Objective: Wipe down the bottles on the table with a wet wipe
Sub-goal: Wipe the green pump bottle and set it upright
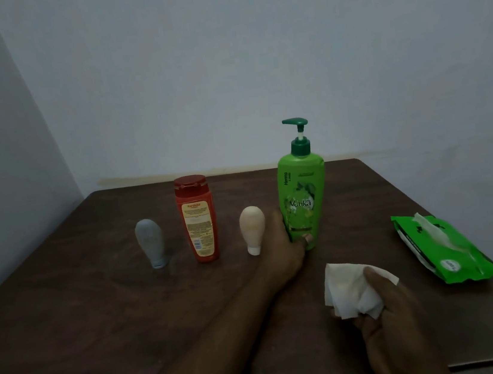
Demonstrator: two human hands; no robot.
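Dark brown wood makes up the table [83, 318], pushed against pale grey-blue walls that meet in a corner at the left. Nearest the camera, the right hand [391, 321] pinches one crumpled white wet wipe [351, 292] between thumb and curled fingers, held just above the tabletop. Off to the right lies one green wipes pack [444, 248], flat on the table, with a white sheet poking up from its opening; its print is too small to read. The left hand [284, 244] reaches forward across the table, its fingers wrapped round the lower part of the green pump bottle [304, 198], thumb showing on the front. That bottle stands upright, reads "Vatika" across the front and "Henna" up the side, and has a dark green pump head. Four bottles stand in a row in all. Just left of the held one is a small cream tube [253, 228] standing on its cap, then a red bottle [197, 221] with a red cap and a cream label of unreadable fine print plus a barcode, then a small grey tube [150, 241], also cap-down.
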